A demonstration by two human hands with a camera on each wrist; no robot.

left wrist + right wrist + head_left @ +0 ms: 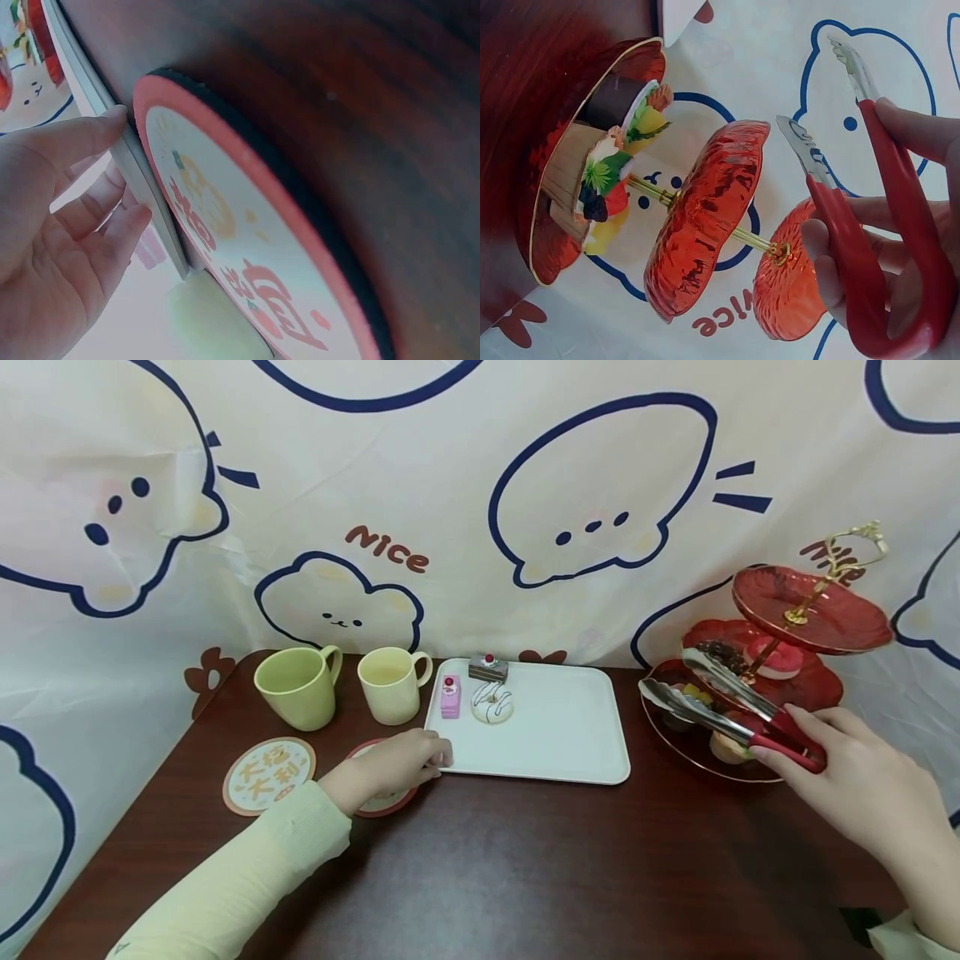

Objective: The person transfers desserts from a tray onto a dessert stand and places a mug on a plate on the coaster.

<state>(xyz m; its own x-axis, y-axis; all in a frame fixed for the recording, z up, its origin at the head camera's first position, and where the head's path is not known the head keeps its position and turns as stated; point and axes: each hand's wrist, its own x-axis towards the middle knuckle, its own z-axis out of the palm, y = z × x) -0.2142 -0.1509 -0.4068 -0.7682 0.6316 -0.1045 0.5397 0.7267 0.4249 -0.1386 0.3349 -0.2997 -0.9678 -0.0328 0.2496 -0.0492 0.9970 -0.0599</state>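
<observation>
On the table (540,868), at far left, lies the left coaster (258,793), flat, printed with orange Chinese characters that appear to read 大桔大利. Behind it stands the green mug (307,706), upright, handle to the right. Next is the right coaster (232,240), red-rimmed; its Chinese characters are partly covered by the left arm in the head view and foreshortened in the left wrist view, with 宜 the clearest. Above, the backdrop (450,468) carries the word "Nice" in red-brown letters. Below that word, the yellow mug (390,697) stands upright near the tray. The left hand (408,758) pinches the rim of the tray (562,727) at its near left corner. On the tray's left part, the pink cake (450,697) and the donut (492,703) lie side by side, with the chocolate cake (487,669) behind them. At right, the tongs (780,722) are held by their red handles in the right hand (873,777); the metal tips are apart, over the bottom tier of the stand (847,618) in the head view. The stand has three red tiers on a gold stem; fruit-topped pastries (600,180) sit on the bottom one. A second "Nice" is partly hidden behind the stand.
</observation>
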